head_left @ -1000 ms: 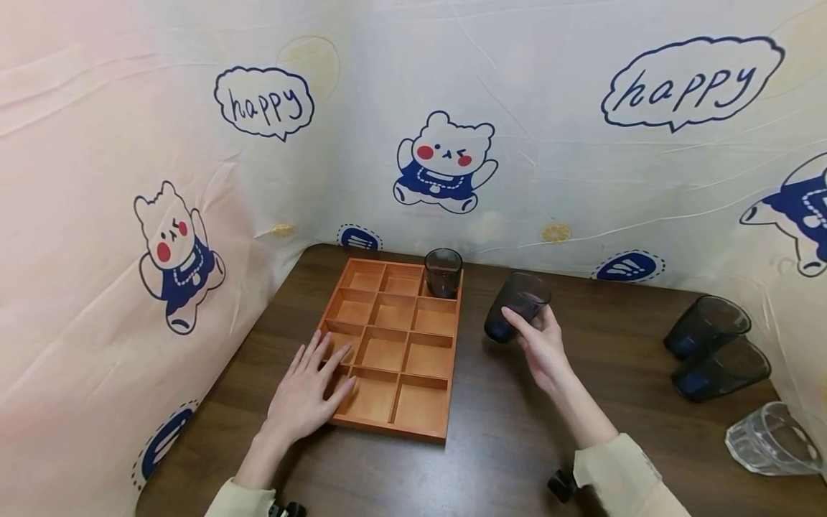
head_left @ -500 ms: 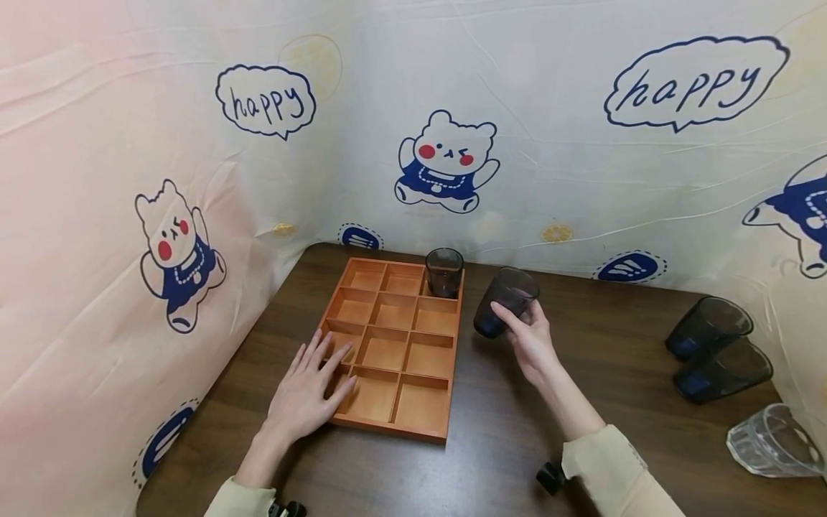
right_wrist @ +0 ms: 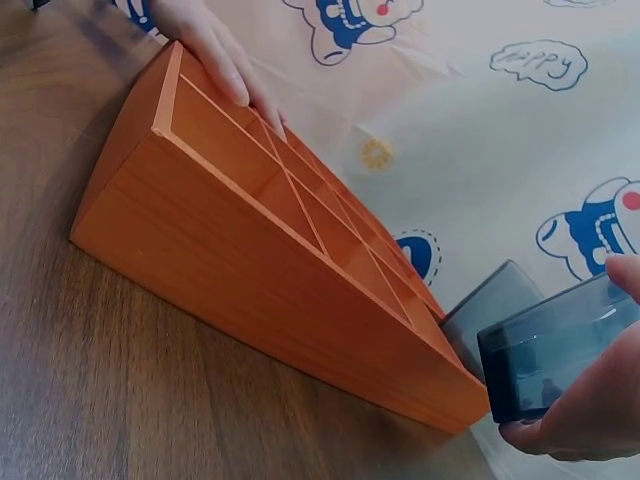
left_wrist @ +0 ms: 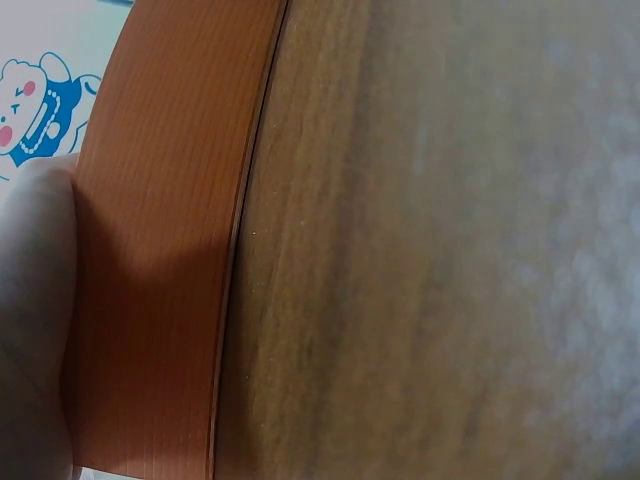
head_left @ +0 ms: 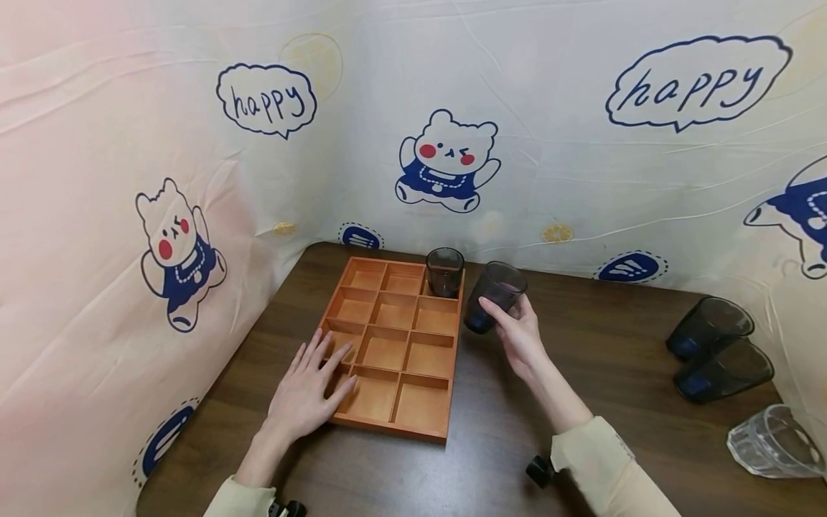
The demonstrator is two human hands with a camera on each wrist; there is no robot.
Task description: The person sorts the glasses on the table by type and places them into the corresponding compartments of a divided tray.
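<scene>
My right hand (head_left: 519,336) grips a dark tinted glass (head_left: 494,296), thumb on the near side, just right of the wooden divided box (head_left: 450,388). The glass tilts, its rim leaning to the right. In the right wrist view this glass (right_wrist: 560,345) appears beside the box's far end, overlapping another tinted glass (right_wrist: 497,297). That second glass (head_left: 444,273) stands in the box's far right compartment. My left hand (head_left: 304,391) lies with fingers spread over the box's near left corner. In the left wrist view, part of that hand (left_wrist: 35,320) rests against the box's wall (left_wrist: 170,240).
Two more dark tinted glasses (head_left: 708,327) (head_left: 720,370) stand close together at the right of the brown table (head_left: 614,337). A clear faceted glass (head_left: 772,441) is nearer the front right. A printed cloth (head_left: 549,165) hangs behind the table.
My right hand has carried the tinted glass leftward and slightly away from me, closer to the box's right edge. The left hand keeps its place on the box.
</scene>
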